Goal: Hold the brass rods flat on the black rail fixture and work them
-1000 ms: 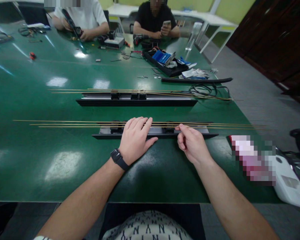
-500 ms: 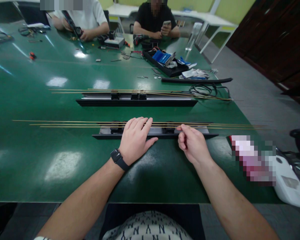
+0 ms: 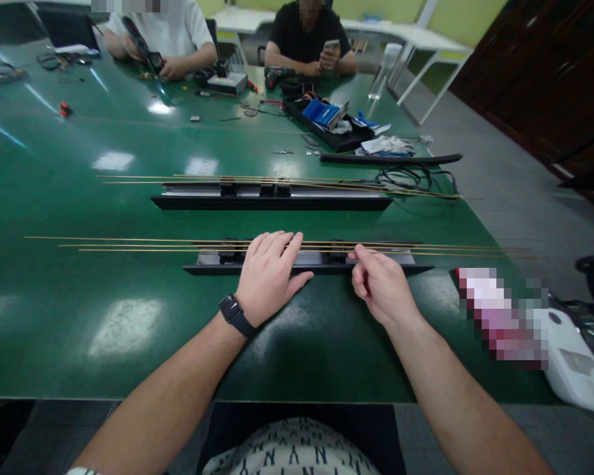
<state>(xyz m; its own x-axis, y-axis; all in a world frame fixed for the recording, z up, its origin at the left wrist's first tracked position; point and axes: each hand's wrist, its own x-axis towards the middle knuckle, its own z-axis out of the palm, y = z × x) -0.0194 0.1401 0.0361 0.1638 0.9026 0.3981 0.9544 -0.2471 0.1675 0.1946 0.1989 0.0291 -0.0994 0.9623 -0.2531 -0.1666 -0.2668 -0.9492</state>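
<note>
A long black rail [image 3: 406,268] lies across the green table [image 3: 129,316] in front of me, with three thin brass rods [image 3: 129,244] resting along it. My left hand [image 3: 270,277], a black watch on its wrist, lies flat on the rail with fingers stretched over the rods. My right hand [image 3: 381,284] is curled, thumb and forefinger pinched on the nearest rod just right of the rail's middle.
A second black rail [image 3: 272,201] with more brass rods lies farther back. Beyond it are a black strip [image 3: 391,159], coiled cable [image 3: 406,177], a tray with blue parts [image 3: 321,115] and small tools. Two people sit at the far side. A white device [image 3: 574,366] sits at right.
My right hand's pinch has shifted very slightly along the rod. Everything else stays put.
</note>
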